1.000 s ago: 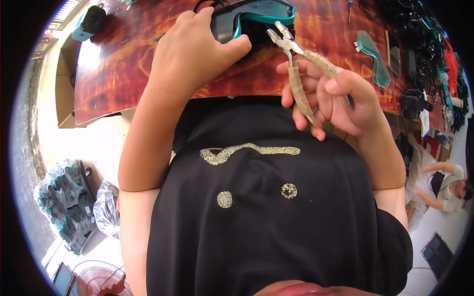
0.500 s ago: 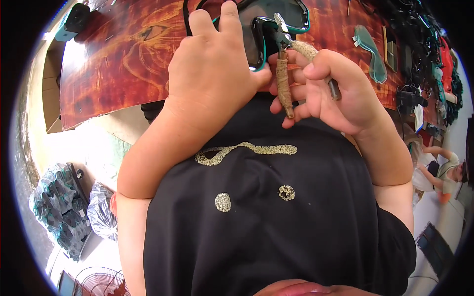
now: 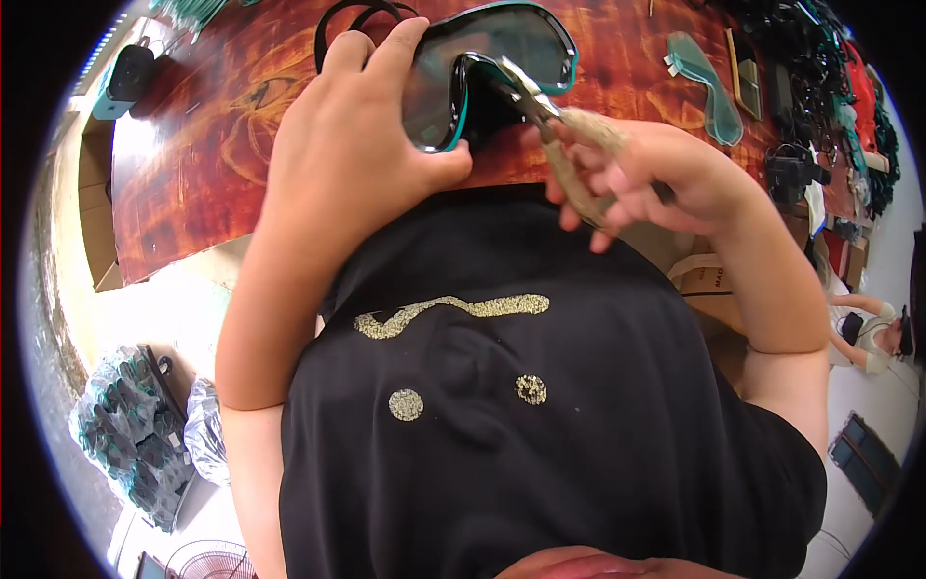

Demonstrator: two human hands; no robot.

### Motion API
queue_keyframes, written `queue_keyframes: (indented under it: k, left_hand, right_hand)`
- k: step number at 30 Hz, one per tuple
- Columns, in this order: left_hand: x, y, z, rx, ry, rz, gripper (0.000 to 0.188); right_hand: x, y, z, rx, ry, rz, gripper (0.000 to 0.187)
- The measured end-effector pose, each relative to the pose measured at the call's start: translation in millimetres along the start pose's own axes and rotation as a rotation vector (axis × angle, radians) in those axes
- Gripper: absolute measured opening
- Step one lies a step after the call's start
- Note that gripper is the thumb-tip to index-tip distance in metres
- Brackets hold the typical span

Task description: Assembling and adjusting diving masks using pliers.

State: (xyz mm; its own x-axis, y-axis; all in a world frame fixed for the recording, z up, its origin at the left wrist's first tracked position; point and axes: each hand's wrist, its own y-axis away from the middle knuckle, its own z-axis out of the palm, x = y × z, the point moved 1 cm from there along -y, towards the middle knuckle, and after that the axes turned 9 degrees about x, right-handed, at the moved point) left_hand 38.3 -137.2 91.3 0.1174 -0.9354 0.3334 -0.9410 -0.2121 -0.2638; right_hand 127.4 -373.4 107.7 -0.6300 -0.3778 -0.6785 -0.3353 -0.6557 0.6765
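Note:
A diving mask (image 3: 516, 37) with a teal and black frame and tinted lenses rests on the wooden table's near part. My left hand (image 3: 342, 159) grips its left side, fingers over the lens and thumb sticking out along the lower rim. In my right hand (image 3: 680, 174) is a pair of cutting pliers (image 3: 571, 183) with handles wrapped in tan cord. The metal jaws point up and left at the mask's nose gap, close to its rim; whether they touch it I cannot tell. Motion blurs the right fingers, which curl around the handles.
Right of the mask lie a clear teal lens piece (image 3: 712, 87) and a dark frame (image 3: 745, 72). Black and teal parts heap along the far right edge (image 3: 820, 58). Lower left stands a stack of bagged teal parts (image 3: 130, 434). Another person (image 3: 873, 333) is at far right.
My left hand and the mask have shifted left in view. The pliers have tilted, their jaws now leaning further left, and my right hand has moved slightly right and down.

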Motion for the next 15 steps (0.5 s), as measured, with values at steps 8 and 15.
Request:
queue_keyframes:
  k: [8,15]
  left_hand:
    - [6,3,5,0.019,0.143,0.055,0.085]
    - [12,8,8,0.048,0.168,0.046,0.085]
  right_hand:
    - [-31,2,13,0.089,0.558,0.036,0.044]
    - [-55,-15,9,-0.066,0.906,0.131,0.035]
